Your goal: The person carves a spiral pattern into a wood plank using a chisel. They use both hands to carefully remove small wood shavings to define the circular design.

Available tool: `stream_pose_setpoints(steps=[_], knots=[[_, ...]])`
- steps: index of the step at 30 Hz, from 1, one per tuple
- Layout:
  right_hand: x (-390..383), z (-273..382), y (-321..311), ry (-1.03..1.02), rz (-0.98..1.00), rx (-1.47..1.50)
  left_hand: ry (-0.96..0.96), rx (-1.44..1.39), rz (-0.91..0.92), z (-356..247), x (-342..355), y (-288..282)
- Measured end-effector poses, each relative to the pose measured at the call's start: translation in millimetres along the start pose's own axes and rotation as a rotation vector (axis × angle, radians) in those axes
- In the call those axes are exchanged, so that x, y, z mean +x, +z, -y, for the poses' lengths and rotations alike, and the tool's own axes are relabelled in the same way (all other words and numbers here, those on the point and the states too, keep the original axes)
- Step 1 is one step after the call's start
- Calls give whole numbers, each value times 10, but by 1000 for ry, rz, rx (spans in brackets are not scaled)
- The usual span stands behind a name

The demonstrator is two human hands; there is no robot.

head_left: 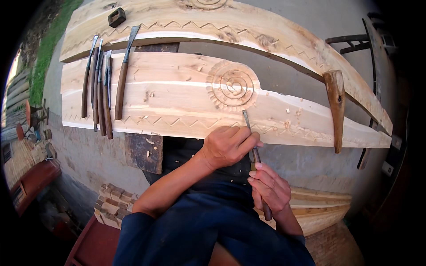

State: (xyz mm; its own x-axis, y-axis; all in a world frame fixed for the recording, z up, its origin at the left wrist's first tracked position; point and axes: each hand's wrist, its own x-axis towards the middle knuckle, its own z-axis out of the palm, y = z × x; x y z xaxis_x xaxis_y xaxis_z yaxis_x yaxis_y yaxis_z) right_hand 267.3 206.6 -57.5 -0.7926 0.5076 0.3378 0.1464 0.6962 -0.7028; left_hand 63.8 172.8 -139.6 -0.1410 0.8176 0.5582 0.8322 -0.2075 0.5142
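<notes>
A wood chisel (256, 154) is held between both my hands, its metal blade pointing away from me at the lower rim of a carved spiral rosette (233, 86). Closed round the chisel near its blade, my left hand (229, 145) rests by the near edge of the pale carved board (177, 95). My right hand (271, 188) grips the wooden handle lower down, off the board and close to my body. A zigzag line is cut along the board's near edge, partly hidden behind my left hand. Small wood chips lie about the rosette.
Several chisels (102, 95) lie side by side on the board's left. A wooden mallet (336, 102) lies across its right end. Behind is a second carved board (262, 37) bearing a small dark block (116, 17). Stacked wood blocks (114, 205) stand at lower left.
</notes>
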Motion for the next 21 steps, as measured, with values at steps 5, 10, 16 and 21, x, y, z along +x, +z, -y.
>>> stream_pose_setpoints(steps=[5, 10, 16, 21], knots=[[90, 33, -45, 14, 28, -18, -12, 8, 46, -9, 8, -27], [117, -90, -143, 20, 60, 11, -4, 23, 127, 2, 23, -12], [137, -277, -240, -23, 109, 42, -17, 17, 169, -2, 34, 3], [81, -460, -194, -96, 113, 55, -2, 81, 166, -23, 25, 40]])
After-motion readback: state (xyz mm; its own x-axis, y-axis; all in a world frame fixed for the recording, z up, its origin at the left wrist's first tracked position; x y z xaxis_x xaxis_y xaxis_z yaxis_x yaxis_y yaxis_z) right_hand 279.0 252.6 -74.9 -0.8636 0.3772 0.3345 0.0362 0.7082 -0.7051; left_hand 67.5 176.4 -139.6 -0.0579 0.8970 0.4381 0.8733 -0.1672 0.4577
